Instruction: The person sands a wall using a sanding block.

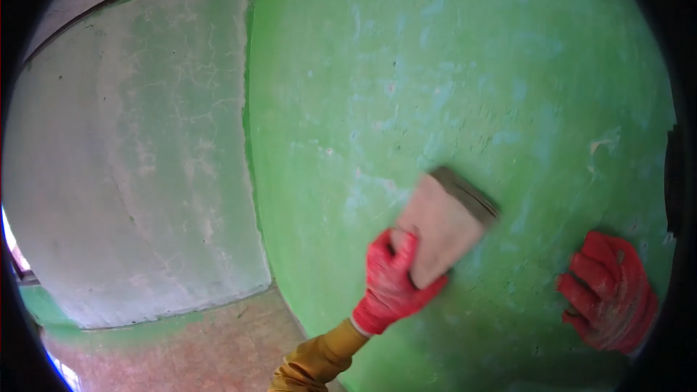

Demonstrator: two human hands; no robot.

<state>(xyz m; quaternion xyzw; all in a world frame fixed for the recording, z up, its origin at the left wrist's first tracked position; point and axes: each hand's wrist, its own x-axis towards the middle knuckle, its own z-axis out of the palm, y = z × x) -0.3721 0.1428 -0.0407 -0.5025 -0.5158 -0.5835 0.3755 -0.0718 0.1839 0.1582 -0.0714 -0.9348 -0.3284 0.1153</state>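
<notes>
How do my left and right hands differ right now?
The left hand grips a pinkish-beige block; no object is visible in the right hand. The left hand shows a mustard sleeve; the right hand's sleeve is out of view. Both wear red gloves.

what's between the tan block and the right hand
In the head view, only a stretch of green wall shows between the tan block and the right hand; no other object lies there.

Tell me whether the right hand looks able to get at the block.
Probably yes: only green wall shows between the right hand and the block, though the left hand holds it.
</notes>
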